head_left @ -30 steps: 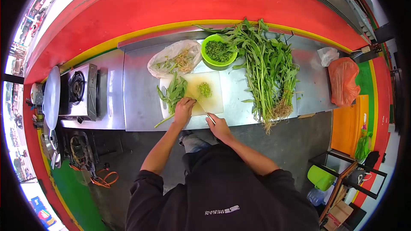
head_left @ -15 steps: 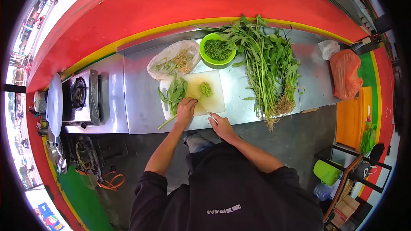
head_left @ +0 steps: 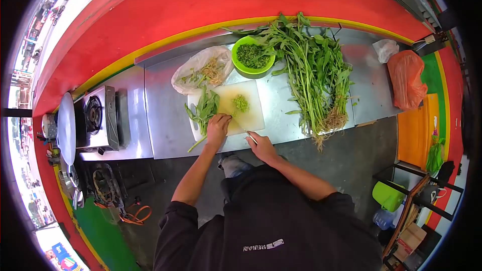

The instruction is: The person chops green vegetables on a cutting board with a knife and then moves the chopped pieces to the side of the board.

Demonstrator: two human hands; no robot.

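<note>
On a white cutting board point(head_left: 253, 120), my left hand point(head_left: 219, 126) is closed, its fingertips pressed round green stems that it mostly covers. My right hand point(head_left: 262, 146) grips a knife point(head_left: 252, 137) by the handle; the thin blade points toward my left fingertips and is hard to make out. Just beyond the fingers lies a small heap of chopped greens point(head_left: 241, 103). A leafy bunch point(head_left: 205, 108) rests across the board's left side, one stem sticking out past the near edge.
A lime-green bowl point(head_left: 253, 73) of chopped greens stands behind the board, beside a plastic bag point(head_left: 183, 78) with root trimmings. Long rooted greens point(head_left: 314, 80) cover the counter to the right. An orange-red bag point(head_left: 405, 80) sits farther right; a gas stove point(head_left: 103, 118) is at left.
The camera view has tilted and shifted slightly. Both hands stay at nearly the same places on the board, and the heap of chopped greens looks about the same.
</note>
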